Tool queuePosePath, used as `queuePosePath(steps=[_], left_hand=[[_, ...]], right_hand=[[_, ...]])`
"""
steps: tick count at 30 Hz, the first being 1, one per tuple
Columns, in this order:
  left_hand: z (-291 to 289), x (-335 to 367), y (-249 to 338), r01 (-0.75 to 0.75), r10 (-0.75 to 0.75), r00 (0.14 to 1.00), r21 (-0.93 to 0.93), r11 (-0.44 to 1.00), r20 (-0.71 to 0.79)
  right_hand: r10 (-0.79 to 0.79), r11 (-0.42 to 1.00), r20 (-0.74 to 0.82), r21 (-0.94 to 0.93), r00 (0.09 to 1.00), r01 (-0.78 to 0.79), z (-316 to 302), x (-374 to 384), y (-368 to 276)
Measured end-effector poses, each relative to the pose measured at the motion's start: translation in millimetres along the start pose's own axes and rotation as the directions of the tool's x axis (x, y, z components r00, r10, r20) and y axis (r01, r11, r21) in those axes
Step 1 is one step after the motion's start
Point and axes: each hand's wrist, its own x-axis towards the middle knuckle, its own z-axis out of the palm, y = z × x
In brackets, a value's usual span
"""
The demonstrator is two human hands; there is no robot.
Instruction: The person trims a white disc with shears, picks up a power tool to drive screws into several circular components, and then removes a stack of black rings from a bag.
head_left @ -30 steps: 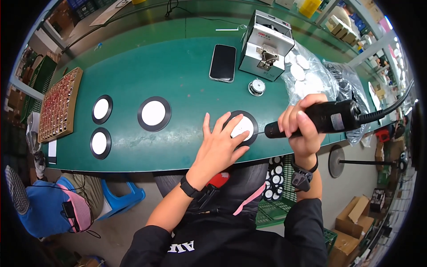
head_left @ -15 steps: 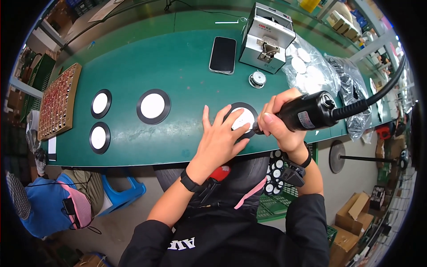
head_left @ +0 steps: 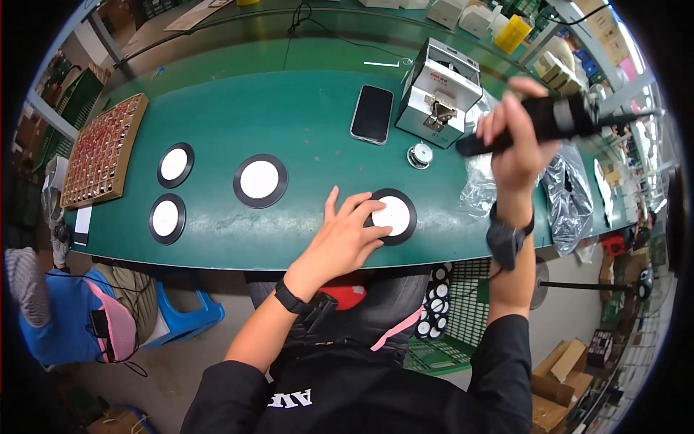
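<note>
Near the table's front edge, my left hand (head_left: 345, 233) lies with spread fingers on a round white disc with a black rim (head_left: 395, 217). My right hand (head_left: 517, 148) is raised above the table on the right, its fingers wrapped round a black corded power screwdriver (head_left: 553, 119). Motion blurs this hand and the tool, and the tip is apart from the disc. Another such disc, a larger one (head_left: 259, 179), lies to the left. Farther left are two smaller discs, the upper one (head_left: 174, 165) and the lower one (head_left: 166, 218).
A grey-white machine (head_left: 442, 94) stands at the back right, beside a phone (head_left: 372, 114) and a small metal spool-like part (head_left: 420, 155). Clear plastic bags (head_left: 567, 195) lie at right. A compartment tray (head_left: 105, 150) is at left, near a person in blue (head_left: 61, 318). A green crate (head_left: 463, 311) sits below.
My right hand has lifted the screwdriver off the disc, up and to the right. My left hand stays on the disc. The view has shifted slightly.
</note>
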Motion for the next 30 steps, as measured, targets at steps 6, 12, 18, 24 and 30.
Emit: queuePosePath(steps=[6,12,18,24,30], left_hand=[[-5,1,-3,0.001,-0.001,1.000,-0.063,0.998,-0.009],[-5,-1,-7,-0.002,0.002,1.000,-0.078,0.997,-0.004],[-9,1,-5,0.027,-0.029,0.999,-0.092,0.995,-0.018],[-2,1,-9,0.028,-0.030,0.999,-0.106,0.994,-0.016],[-1,1,-9,0.022,-0.025,0.999,-0.102,0.995,-0.024]], right_hand=[[-0.066,0.994,-0.092,-0.089,0.994,0.057,-3,88,63],[0.142,0.990,-0.129,0.031,0.981,-0.139,-5,67,64],[0.145,0.968,0.018,0.203,0.989,-0.146,-2,-45,6],[0.053,0.990,0.142,0.126,0.988,-0.071,-1,-103,4],[0.090,0.988,0.150,0.115,0.985,-0.108,1,-114,4]])
